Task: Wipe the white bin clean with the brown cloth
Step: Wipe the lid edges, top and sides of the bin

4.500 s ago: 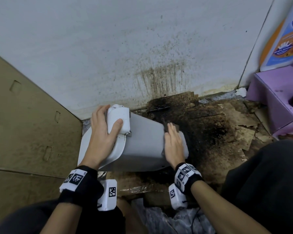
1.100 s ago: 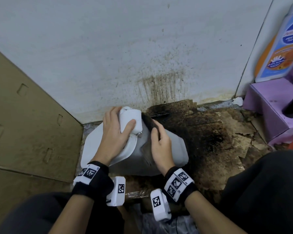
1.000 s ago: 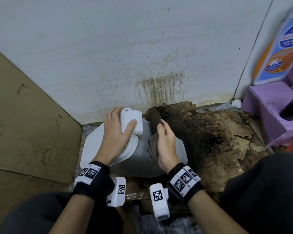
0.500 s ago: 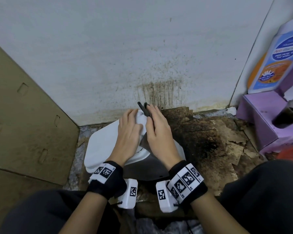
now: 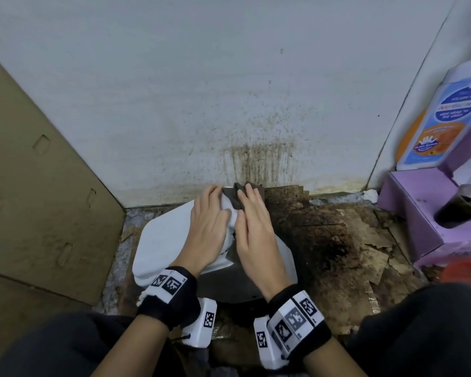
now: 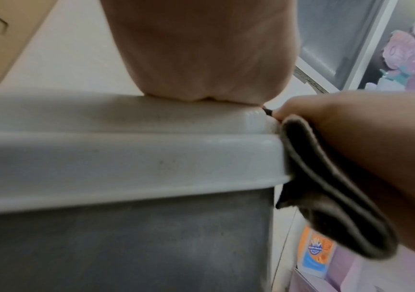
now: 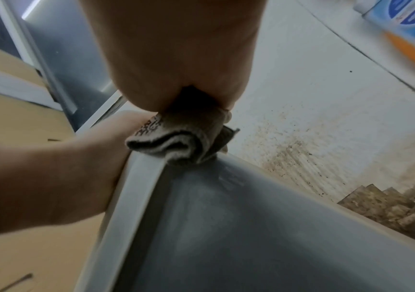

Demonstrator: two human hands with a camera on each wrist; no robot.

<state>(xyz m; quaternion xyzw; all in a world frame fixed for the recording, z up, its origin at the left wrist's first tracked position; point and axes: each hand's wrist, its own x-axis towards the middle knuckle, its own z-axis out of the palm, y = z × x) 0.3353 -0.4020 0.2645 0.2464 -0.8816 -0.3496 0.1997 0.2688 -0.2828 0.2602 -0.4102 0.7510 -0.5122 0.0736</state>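
Observation:
The white bin [image 5: 161, 240] lies on its side on the floor, lid to the left, grey side [image 5: 229, 284] toward me. My left hand [image 5: 210, 221] grips the lid's hinge block, fingers curved over its far edge; the left wrist view shows the heel of this left hand [image 6: 201, 49] on the bin's rim [image 6: 126, 158]. My right hand [image 5: 253, 227] sits right beside it and holds the folded brown cloth [image 5: 233, 197] against the bin's upper edge. The right wrist view shows the cloth [image 7: 176, 142] bunched under the palm on the bin [image 7: 251, 227].
A stained white wall [image 5: 256, 164] stands just behind the bin. Flattened cardboard [image 5: 38, 200] leans at the left. Dirty torn cardboard [image 5: 351, 240] covers the floor at the right, beside a purple box [image 5: 419, 213], a dark cup [image 5: 462, 205] and a detergent bottle [image 5: 446, 118].
My right hand has slid the cloth from the bin's far side up to the lid end, until it lies against my left hand. The left hand has stayed on the hinge block.

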